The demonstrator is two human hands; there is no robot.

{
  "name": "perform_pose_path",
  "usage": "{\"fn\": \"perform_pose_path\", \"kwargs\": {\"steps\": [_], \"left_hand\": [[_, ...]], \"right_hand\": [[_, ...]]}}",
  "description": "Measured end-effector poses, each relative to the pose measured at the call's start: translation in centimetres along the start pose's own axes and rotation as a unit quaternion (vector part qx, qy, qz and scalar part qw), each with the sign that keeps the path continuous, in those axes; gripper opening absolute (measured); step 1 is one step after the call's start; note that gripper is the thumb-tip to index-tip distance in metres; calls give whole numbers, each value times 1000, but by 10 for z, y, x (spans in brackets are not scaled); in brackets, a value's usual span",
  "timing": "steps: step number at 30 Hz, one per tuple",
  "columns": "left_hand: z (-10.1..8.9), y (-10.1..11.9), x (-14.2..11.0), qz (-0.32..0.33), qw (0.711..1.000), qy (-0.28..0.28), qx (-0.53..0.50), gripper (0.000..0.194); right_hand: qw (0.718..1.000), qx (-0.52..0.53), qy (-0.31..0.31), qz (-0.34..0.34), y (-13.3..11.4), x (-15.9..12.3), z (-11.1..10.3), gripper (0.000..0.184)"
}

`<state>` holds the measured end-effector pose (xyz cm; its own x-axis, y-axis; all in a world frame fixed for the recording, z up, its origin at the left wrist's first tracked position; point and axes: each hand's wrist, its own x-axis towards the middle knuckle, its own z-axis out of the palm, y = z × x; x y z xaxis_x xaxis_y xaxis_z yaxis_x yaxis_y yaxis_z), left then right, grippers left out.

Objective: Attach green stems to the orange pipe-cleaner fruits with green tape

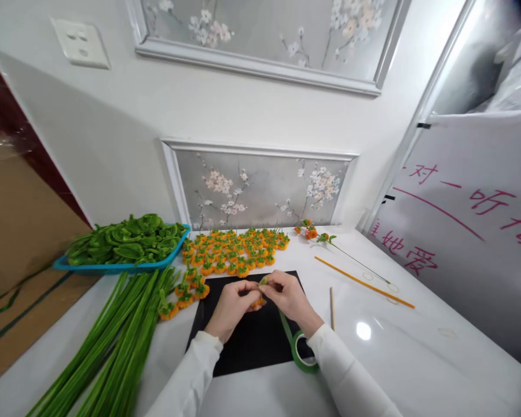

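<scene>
Over the black mat (247, 347) my left hand (233, 307) is closed on a small orange fuzzy flower (258, 301), mostly hidden by the fingers. Right against it, my right hand (289, 295) pinches at the top of the flower, where a bit of green (263, 281) shows between the fingertips. A strip of green tape runs from below my right hand down to the tape roll (304, 366), which lies at the mat's right edge beside my right wrist. Several finished-looking orange flowers with green tops (243, 269) stand in rows just behind the mat.
A blue tray (165, 263) heaped with green fuzzy leaves (125, 243) stands at the back left. Long green fuzzy stems (113, 341) lie before it. To the right are a thin wooden stick (332, 307), an orange pipe cleaner (364, 282) and a stemmed flower spray (311, 233).
</scene>
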<state>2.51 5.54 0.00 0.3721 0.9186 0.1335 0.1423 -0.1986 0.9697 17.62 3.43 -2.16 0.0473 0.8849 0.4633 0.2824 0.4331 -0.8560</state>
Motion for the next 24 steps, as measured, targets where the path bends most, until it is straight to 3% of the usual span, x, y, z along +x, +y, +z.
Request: {"fn": "perform_pose_path", "kwargs": {"steps": [2,4,6,11,13,15,17,19,24], "left_hand": [[-6,0,0,-123,978,-62,-154,13],[-11,-2,-1,-204,942,-67,-257,12],[-12,-4,0,-236,924,-58,-296,11],[-7,-7,-1,-258,917,-68,-295,15],[-5,-5,-4,-227,929,-94,-277,22],[-3,-2,-6,-145,958,-105,-225,27],[-1,-1,-8,-43,986,-91,-130,28],[0,-1,-8,29,997,-66,-26,26],[2,-7,-6,72,991,-34,104,10]], "right_hand": [[998,60,-28,10,4,-1,-1,11],[993,103,-52,23,7,-3,-3,13],[992,108,-59,22,7,-4,-5,15],[996,76,-50,9,3,-5,-10,16],[997,65,-34,12,3,-6,-10,18],[999,48,-16,20,5,-7,-9,19],[999,34,-5,25,7,-8,-7,19],[999,30,-3,30,9,-9,-6,18],[998,27,-11,50,7,-10,-5,16]]}}
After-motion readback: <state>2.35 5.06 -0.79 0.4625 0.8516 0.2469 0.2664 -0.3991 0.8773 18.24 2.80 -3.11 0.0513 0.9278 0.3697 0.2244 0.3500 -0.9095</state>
